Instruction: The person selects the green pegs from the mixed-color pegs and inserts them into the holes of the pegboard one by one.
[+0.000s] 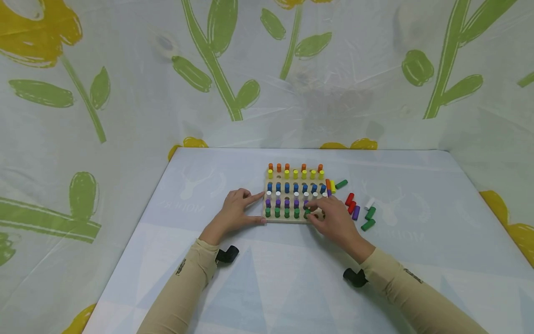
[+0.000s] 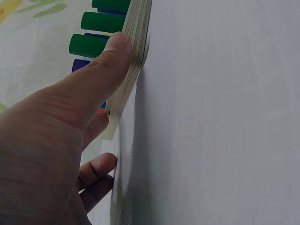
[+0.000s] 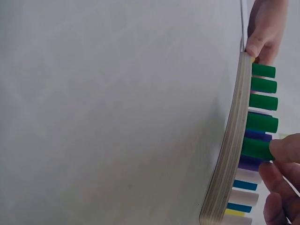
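Observation:
A wooden peg board (image 1: pixel 288 221) lies on the table with rows of orange, yellow, blue, white, purple and green pegs standing in it. My left hand (image 1: pixel 235 211) rests against its left side, thumb at the near corner and index finger farther up the edge. At the near row's right end, my right hand (image 1: pixel 338 222) pinches the top of a green peg (image 3: pixel 257 147) between thumb and fingertip. In the right wrist view that peg's lower end meets the board. Several other green pegs (image 3: pixel 263 101) stand in line beside it.
Loose pegs lie right of the board: a yellow peg (image 1: pixel 333 186), red pegs (image 1: pixel 349 199), a purple peg (image 1: pixel 356 213), a white peg (image 1: pixel 369 203) and green pegs (image 1: pixel 368 225). Flower-patterned sheeting (image 1: pixel 354 102) rises behind the table (image 1: pixel 233 301).

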`<action>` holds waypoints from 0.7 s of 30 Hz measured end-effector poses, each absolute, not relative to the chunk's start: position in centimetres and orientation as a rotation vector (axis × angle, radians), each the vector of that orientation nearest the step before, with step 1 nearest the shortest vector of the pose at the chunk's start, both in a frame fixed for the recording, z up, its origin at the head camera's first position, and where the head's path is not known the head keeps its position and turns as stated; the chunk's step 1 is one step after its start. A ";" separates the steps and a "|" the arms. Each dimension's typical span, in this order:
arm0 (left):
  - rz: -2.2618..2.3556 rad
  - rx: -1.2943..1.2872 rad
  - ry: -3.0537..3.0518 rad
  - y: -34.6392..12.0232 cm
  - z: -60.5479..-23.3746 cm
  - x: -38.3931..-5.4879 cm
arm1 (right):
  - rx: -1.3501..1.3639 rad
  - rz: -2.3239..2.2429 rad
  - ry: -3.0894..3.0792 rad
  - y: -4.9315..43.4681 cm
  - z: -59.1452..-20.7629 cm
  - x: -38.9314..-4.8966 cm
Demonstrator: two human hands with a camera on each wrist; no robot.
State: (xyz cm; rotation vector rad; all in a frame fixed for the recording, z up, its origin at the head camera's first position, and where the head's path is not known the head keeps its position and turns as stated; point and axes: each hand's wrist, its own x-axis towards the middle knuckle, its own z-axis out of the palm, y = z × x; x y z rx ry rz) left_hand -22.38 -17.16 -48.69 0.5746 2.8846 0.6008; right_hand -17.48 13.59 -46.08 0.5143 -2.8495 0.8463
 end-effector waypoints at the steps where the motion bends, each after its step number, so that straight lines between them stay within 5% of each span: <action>1: 0.602 0.572 2.882 -17.2 -48.7 -22.4 | 0.513 0.845 -2.851 13.6 -46.1 -17.5; 21: 0.606 0.528 2.864 -16.9 -48.1 -22.1 | 0.502 0.856 -2.859 14.6 -46.5 -17.4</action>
